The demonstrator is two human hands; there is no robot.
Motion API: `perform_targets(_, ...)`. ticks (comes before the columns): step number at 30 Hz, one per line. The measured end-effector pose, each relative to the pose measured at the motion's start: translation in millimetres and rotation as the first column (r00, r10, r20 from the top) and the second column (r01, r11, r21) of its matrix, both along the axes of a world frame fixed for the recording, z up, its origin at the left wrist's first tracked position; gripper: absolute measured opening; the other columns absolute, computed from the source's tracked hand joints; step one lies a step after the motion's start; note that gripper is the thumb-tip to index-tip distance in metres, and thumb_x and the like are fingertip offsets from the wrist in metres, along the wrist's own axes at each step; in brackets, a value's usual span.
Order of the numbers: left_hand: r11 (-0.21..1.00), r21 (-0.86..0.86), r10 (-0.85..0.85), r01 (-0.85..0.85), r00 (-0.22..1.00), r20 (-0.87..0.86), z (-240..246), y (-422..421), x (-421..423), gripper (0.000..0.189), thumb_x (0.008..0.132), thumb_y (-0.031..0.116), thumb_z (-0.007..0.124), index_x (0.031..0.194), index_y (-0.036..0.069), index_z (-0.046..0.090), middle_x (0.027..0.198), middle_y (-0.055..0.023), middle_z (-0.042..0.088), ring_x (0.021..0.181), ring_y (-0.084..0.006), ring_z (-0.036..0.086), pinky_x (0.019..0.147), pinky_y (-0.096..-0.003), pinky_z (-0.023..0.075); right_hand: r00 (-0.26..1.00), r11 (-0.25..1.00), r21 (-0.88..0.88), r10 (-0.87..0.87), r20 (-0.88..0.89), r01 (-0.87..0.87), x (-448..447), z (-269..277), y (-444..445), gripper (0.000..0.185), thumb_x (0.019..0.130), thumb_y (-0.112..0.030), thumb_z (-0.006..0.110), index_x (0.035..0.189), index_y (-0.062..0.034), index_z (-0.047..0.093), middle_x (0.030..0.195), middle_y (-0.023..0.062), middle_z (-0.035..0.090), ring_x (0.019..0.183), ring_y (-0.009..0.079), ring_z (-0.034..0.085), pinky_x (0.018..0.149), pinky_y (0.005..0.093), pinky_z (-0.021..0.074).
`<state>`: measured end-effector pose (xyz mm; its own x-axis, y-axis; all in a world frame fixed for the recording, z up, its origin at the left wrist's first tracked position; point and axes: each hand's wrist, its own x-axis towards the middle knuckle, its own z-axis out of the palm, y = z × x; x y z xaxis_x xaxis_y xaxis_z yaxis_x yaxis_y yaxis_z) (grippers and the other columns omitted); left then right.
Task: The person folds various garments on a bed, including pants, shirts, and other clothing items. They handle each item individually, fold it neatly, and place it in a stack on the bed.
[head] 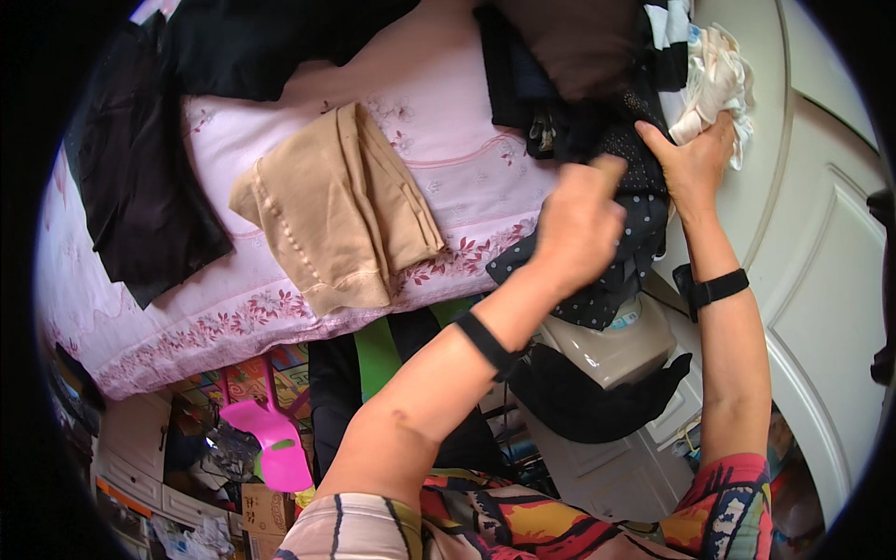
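My left hand [584, 224] is blurred over a dark polka-dot cloth [630, 231] at the bed's right edge; its fingers look curled, and whether they grip anything does not show. My right hand [696, 164] spreads its thumb from its fingers against dark dotted fabric and a bunch of white cloth [710, 84]; its fingertips are partly hidden. A tan folded garment [336, 210] with a seam lies on the pink floral bedspread [448, 126]. Black garments [147, 175] lie at the left, and a brown cloth [577, 42] tops the dark pile at the upper right.
Below the dotted cloth stands a beige plastic object [609, 343] with a black cloth [595, 399] beside it. A white panelled door [826, 266] is at the right. A pink plastic chair [276, 444], a cardboard box [266, 514] and white cabinets [133, 455] are at the lower left.
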<state>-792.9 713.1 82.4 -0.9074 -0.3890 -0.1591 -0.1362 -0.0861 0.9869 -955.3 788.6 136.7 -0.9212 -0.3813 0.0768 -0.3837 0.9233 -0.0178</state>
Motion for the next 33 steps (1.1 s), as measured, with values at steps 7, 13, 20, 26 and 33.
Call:
perform_targets(7, 0.675, 0.621, 0.204, -0.399, 0.910, 0.362, -79.2, -19.5, -7.9, 0.036, 0.083, -0.001, 0.061, 0.118, -0.006, 0.051, 0.107, -0.0129, 0.061, 0.093, -0.0185, 0.058, 0.084, -0.0294, 0.0480, 0.999, 1.000, 0.014, 0.012, 0.037, -0.012, -12.2, 3.2, 2.2, 0.096, 0.057, -0.046, 0.085, 0.123, 0.0067, 0.041, 0.122, 0.0252, 0.048, 0.115, 0.0431, 0.045, 0.099, 0.0490, 0.0375)
perform_targets(13, 0.546, 0.779, 0.009, -0.308, 0.932, 0.362, -88.6, -18.9, -39.9, 0.019, 0.083, -0.002, 0.060, 0.102, -0.004, 0.058, 0.088, -0.0092, 0.065, 0.069, -0.0174, 0.063, 0.064, -0.0278, 0.0531, 0.997, 0.998, -0.006, 0.057, 0.057, -0.056, -21.7, 2.8, 4.6, 0.093, 0.056, -0.046, 0.086, 0.121, 0.0063, 0.044, 0.117, 0.0247, 0.051, 0.111, 0.0433, 0.048, 0.098, 0.0483, 0.0387)
perform_targets(20, 0.528, 0.743, -0.051, -0.411, 0.858, 0.510, -54.8, -24.3, -28.7, 0.009, 0.091, 0.007, 0.057, 0.086, 0.000, 0.058, 0.070, -0.0060, 0.061, 0.053, -0.0141, 0.059, 0.052, -0.0257, 0.0513, 0.992, 0.998, 0.017, 0.070, -0.108, -0.069, -17.5, 4.3, -3.8, 0.083, 0.053, -0.040, 0.088, 0.112, 0.0045, 0.050, 0.105, 0.0229, 0.058, 0.100, 0.0402, 0.055, 0.089, 0.0467, 0.0437)
perform_targets(26, 0.500, 0.694, 0.096, -0.518, 0.830, 0.550, -66.2, -9.1, -18.0, 0.012, 0.090, 0.008, 0.059, 0.079, 0.003, 0.056, 0.067, -0.0051, 0.059, 0.050, -0.0140, 0.055, 0.049, -0.0259, 0.0467, 0.997, 0.997, 0.059, -0.051, 0.055, 0.048, -14.6, 6.4, -0.4, 0.108, 0.056, -0.046, 0.085, 0.135, 0.0048, 0.032, 0.135, 0.0291, 0.038, 0.126, 0.0454, 0.035, 0.106, 0.0488, 0.0319)
perform_targets(33, 0.633, 0.420, 0.270, -0.650, 0.694, 0.667, -88.7, -2.1, -42.9, 0.016, 0.083, 0.007, 0.065, 0.079, 0.000, 0.052, 0.064, -0.0063, 0.056, 0.047, -0.0135, 0.053, 0.042, -0.0273, 0.0407, 0.995, 0.994, 0.057, -0.093, 0.021, 0.092, -13.6, 0.7, 0.2, 0.108, 0.057, -0.045, 0.084, 0.139, 0.0029, 0.030, 0.139, 0.0277, 0.035, 0.129, 0.0451, 0.033, 0.108, 0.0481, 0.0304)
